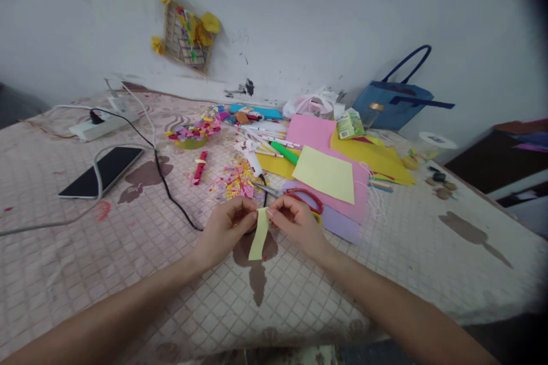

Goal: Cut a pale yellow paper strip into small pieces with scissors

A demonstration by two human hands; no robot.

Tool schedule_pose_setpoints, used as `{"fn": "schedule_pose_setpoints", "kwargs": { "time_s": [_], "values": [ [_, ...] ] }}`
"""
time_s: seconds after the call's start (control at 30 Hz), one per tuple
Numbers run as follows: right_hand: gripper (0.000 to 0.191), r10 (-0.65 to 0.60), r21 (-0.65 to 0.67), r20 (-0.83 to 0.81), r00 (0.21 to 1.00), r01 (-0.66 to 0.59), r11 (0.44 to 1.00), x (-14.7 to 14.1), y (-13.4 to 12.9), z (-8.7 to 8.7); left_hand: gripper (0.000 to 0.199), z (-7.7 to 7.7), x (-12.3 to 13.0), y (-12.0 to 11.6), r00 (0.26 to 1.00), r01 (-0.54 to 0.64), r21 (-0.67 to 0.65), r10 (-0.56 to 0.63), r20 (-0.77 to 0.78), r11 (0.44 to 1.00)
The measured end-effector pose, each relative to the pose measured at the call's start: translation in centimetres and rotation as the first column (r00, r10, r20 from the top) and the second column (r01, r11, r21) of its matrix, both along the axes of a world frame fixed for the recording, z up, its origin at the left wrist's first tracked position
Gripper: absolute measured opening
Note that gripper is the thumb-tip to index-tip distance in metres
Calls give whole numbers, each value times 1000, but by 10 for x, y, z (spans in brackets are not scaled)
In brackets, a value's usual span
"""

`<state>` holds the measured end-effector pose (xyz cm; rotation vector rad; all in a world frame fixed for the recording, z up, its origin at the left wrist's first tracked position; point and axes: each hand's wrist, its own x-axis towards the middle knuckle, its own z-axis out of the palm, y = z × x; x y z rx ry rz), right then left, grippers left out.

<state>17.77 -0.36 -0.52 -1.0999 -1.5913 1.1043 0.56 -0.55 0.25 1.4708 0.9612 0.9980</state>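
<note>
A narrow pale yellow paper strip (259,239) hangs down between my two hands above the tablecloth. My left hand (231,227) pinches its top left corner between thumb and fingers. On the other side, my right hand (297,222) pinches the top right corner. Just beyond my right hand lie scissors with red handles (309,197), partly hidden by it. A pale yellow sheet (327,174) rests on pink paper (359,205) behind them. The white glue gun (250,155) lies beside a heap of small coloured paper scraps (240,181).
A phone (105,171), cables and a power strip (103,124) occupy the left. Near the scraps is a red rolled piece (200,169). A blue bag (389,104) stands against the wall, with a green box (350,124) and yellow paper (385,162) before it.
</note>
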Motion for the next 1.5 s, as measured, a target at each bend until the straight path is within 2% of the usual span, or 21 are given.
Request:
{"fn": "schedule_pose_setpoints", "kwargs": {
  "time_s": [0.37,0.87,1.2,1.43,1.5],
  "values": [
    [15,51,-33,-64,997,-53,998,-1,0,2,13,0,-1,1,999,23,0,-23,29,1000],
    [15,47,23,-28,998,-47,999,0,1,0,14,0,-1,3,998,64,-50,-63,29,997],
    [15,71,1,-40,997,-71,997,0,0,-1,16,0,-1,3,998,57,-76,-56,13,996],
    [15,79,29,-36,996,-78,997,0,-1,1,23,5,1,0,991,62,-200,-37,126,978],
    [15,90,30,-29,995,-89,996,-1,-1,1,23,5,0,0,994,63,-183,-46,96,981]
  ]
}}
